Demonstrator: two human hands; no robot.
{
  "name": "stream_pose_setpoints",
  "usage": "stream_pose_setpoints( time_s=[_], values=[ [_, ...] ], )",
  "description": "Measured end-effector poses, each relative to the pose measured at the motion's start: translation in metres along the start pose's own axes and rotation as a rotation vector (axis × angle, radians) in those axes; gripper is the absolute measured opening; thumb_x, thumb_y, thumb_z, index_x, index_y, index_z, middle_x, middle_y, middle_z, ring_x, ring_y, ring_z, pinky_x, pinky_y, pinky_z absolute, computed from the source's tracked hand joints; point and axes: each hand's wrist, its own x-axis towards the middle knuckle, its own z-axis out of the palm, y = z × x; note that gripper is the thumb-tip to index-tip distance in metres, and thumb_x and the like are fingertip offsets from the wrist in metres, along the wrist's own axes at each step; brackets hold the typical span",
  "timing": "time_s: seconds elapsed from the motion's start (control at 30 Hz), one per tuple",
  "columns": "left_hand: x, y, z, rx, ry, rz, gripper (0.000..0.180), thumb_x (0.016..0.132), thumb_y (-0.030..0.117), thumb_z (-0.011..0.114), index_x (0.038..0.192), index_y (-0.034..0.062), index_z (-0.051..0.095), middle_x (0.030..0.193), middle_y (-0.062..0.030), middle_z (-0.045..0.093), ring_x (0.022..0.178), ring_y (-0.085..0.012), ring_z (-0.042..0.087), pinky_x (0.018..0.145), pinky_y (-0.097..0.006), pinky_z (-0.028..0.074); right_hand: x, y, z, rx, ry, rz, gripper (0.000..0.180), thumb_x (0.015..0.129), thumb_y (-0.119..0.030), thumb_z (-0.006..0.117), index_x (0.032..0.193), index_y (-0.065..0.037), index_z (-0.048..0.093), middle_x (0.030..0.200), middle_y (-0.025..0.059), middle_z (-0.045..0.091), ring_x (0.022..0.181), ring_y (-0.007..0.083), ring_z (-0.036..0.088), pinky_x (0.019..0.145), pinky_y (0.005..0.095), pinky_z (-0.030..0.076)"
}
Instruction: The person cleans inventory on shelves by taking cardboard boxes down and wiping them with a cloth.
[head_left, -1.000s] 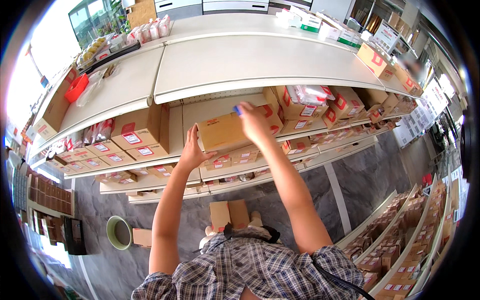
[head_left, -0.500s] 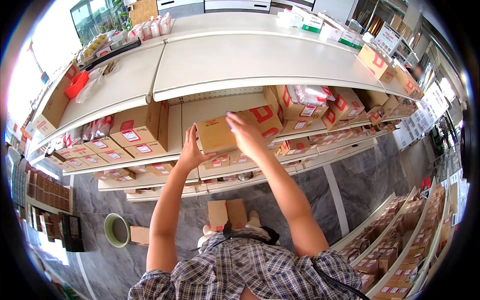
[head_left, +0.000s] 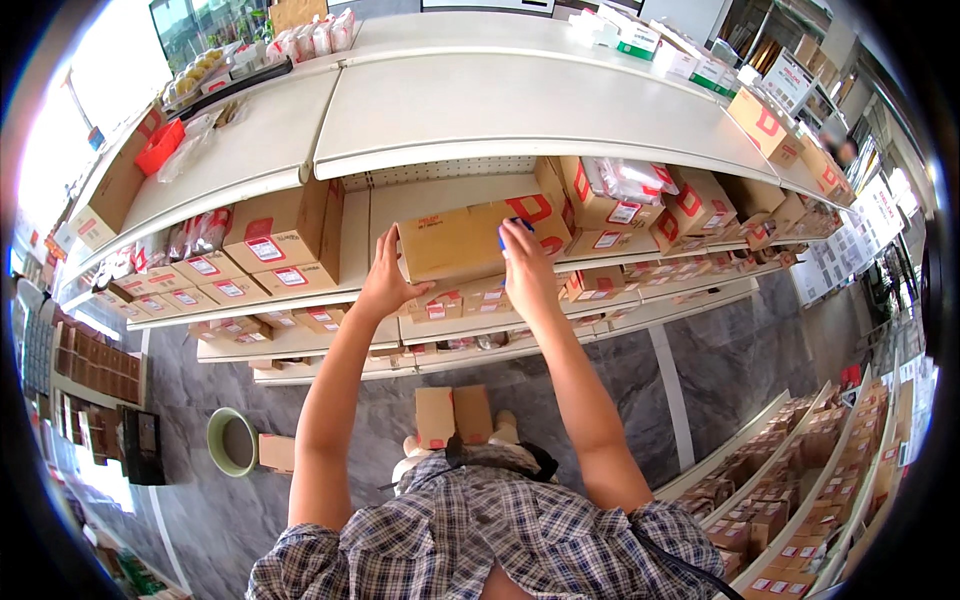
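Note:
A long brown cardboard box [head_left: 455,245] with red print rests at the front of the shelf bay, its near edge toward me. My left hand [head_left: 384,282] grips the box's left end, fingers up along the side and thumb at the lower front edge. Over the right half of the box, my right hand [head_left: 528,265] has its fingers bent together at the box's top and front. A small blue thing [head_left: 503,236] shows at those fingertips; its kind is too small to make out.
Stacked cartons [head_left: 275,240] stand left of the bay, and an open carton holding plastic-wrapped packets [head_left: 630,180] stands right. The white top shelf board [head_left: 520,115] overhangs the bay. On the floor are cardboard boxes [head_left: 435,415] by my feet and a green bin [head_left: 216,440].
My right hand has moved right and slightly down along the box, its fingers now bent in. The left hand stays at the box's left end. The view has shifted slightly.

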Motion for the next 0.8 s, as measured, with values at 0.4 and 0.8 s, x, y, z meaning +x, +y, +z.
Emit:
stream_pose_setpoints(
  time_s=[0.4, 0.8],
  values=[
    [0.002, 0.015, -0.003, 0.117, 0.020, -0.078, 0.107, 0.064, 0.028, 0.082, 0.141, -0.0029, 0.015, 0.143, -0.0235, 0.024, 0.134, -0.0384, 0.026, 0.110, -0.046, 0.028, 0.051, 0.076, 0.000, -0.162, -0.119, 0.181, 0.029, 0.080, 0.001, 0.050, 0.109, 0.005, 0.057, 0.121, 0.0166, 0.056, 0.110, 0.0310, 0.054, 0.091, 0.0367, 0.048],
    [0.087, 0.134, 0.086, 0.714, -0.271, 0.155, 0.090, 0.070, 0.049, 0.072, 0.138, 0.0052, 0.033, 0.144, -0.0231, 0.028, 0.135, -0.0365, 0.026, 0.108, -0.057, 0.020, 0.032, 0.068, -0.008, -0.127, 0.152, 0.209, 0.027, 0.080, -0.001, 0.050, 0.104, 0.002, 0.060, 0.109, 0.0174, 0.061, 0.093, 0.0346, 0.061, 0.082, 0.0404, 0.050]
  ],
)
